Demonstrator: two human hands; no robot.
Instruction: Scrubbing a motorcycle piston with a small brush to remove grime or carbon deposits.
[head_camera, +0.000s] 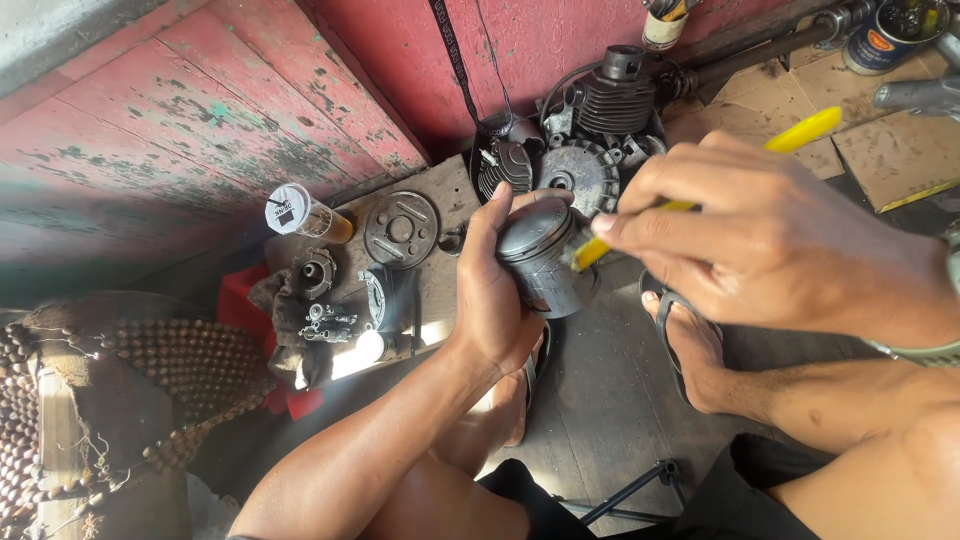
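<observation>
My left hand (493, 290) grips a grey metal piston (545, 258), crown turned up and to the left. My right hand (760, 235) holds a yellow-handled brush (806, 130) like a pen, its tip pressed against the piston's side. Both hands hover above the dark floor, between my two sandalled feet (690, 345).
A small engine block (600, 130) with cooling fins lies against the red wall. On a wooden board (452, 185) sit a round metal disc (401, 228), a small bottle (305, 214) with a white cap, a dirty rag and small metal parts. Cardboard (895, 150) and tins (885, 35) lie at top right. A beaded seat cover (110, 390) is at left.
</observation>
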